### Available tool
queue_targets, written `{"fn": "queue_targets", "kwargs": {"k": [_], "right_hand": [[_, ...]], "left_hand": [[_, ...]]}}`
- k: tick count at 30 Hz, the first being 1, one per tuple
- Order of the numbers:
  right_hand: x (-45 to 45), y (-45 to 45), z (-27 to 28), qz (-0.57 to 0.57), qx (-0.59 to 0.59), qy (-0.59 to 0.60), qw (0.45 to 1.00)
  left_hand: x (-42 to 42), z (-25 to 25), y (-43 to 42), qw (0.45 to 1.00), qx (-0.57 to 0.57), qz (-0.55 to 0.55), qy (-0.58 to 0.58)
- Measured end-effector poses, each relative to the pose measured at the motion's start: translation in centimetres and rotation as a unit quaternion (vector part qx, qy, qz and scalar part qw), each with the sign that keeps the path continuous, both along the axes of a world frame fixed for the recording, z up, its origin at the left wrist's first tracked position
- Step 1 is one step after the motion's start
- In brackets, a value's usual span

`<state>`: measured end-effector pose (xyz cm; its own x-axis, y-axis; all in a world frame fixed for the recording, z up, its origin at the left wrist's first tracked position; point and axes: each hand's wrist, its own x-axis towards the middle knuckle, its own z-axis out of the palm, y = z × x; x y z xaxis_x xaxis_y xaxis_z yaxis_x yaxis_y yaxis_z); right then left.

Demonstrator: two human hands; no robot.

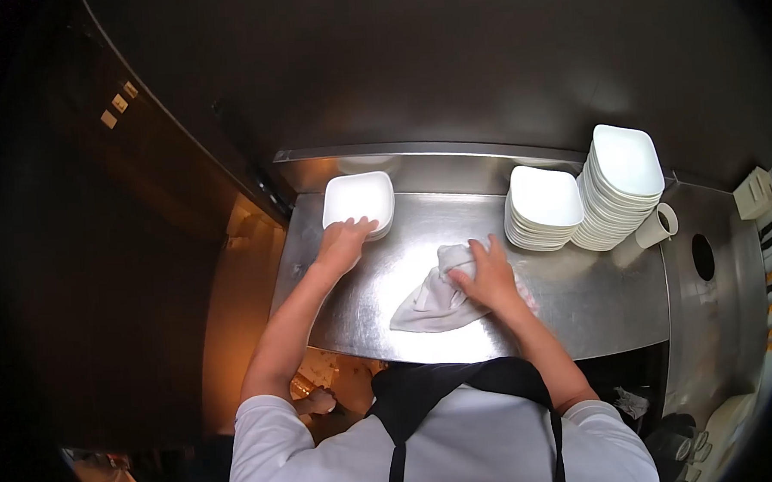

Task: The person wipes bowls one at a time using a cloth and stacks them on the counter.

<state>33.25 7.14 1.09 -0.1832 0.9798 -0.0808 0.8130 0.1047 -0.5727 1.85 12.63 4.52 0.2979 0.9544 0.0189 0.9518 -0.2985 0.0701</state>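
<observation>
The step in hand looks like handling dishes with a cloth at the ready. The cloth (440,306) lies crumpled on the counter (587,305), and the left dishes (358,201) sit beyond and left of it. The left hand (343,250) reaches over their near rim, fingers bent and slightly apart—its thumb is too hidden to judge a pinch. The right hand (495,281) rests on the cloth, thumb well away from the spread fingers; whether it pinches fabric, I cannot tell. Lifting the dishes would call for a firmer, level grip. Beyond and right of the cloth stand a short stack (546,198) and a tall stack (628,161).
</observation>
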Motion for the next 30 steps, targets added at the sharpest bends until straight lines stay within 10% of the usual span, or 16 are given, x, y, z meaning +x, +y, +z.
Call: {"fn": "queue_targets", "kwargs": {"k": [7,10,12,19,24,26,30], "right_hand": [[-2.7,-4.5,-4.5,0.073,0.129,-0.068,0.987],[-3.2,-2.4,-6.2,0.075,0.231,0.005,0.97],[-2.8,-1.3,-6.8,0.115,0.208,0.038,0.971],[1.1,-4.1,-2.0,0.064,-0.032,0.286,0.956],[7.9,-6.1,-3.6,0.007,-0.138,0.584,0.8],[9.5,-7.0,-2.4,-0.044,0.017,0.607,0.793],[8.7,-5.4,3.9,-0.263,0.246,0.607,0.709]], "left_hand": [[1.8,0.4,0.3,0.99,0.07,-0.021,0.118],[9.5,4.1,1.2,0.986,0.11,-0.1,-0.073],[15.1,5.3,2.1,0.955,0.087,-0.206,-0.197],[30.0,2.3,4.0,0.949,0.108,-0.291,-0.059],[30.0,5.4,4.7,0.95,-0.122,-0.224,-0.182],[28.8,5.7,5.0,0.903,-0.172,-0.179,-0.351],[26.8,5.8,1.8,0.564,-0.301,-0.137,-0.757]]}}
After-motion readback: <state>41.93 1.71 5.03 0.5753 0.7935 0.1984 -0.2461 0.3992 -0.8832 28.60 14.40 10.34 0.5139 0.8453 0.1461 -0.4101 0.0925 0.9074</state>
